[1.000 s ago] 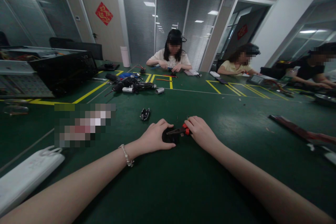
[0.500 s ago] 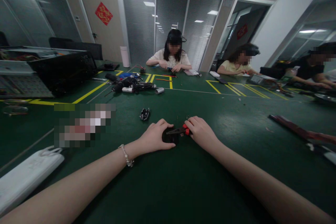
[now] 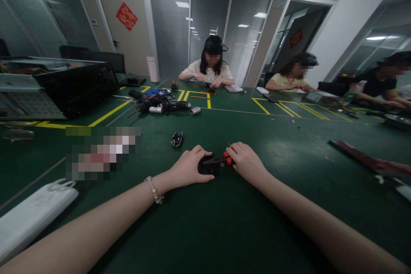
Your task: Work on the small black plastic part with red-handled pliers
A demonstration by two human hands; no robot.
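Observation:
My left hand [image 3: 192, 167] grips a small black rounded part [image 3: 208, 170] against the green tabletop, thumb on the near side and fingers on the far side. In my right hand [image 3: 245, 158] are needle-nose pliers [image 3: 218, 160] with red and black handles, its fingers closed round them. The dark jaws point left and lie over the black part; whether they pinch anything there is too small to tell. Beyond my left hand sits another small black and silver part [image 3: 177, 139]. Tiny thin bits, perhaps screws, lie just past the pliers.
A heap of tools and black parts [image 3: 160, 102] lies farther back, with a silver cylinder [image 3: 195, 111] beside it. An opened computer case [image 3: 77, 87] stands at the left, a white power bank-like object [image 3: 38, 212] nearer. Cables [image 3: 369, 160] lie right. Several people work across the table.

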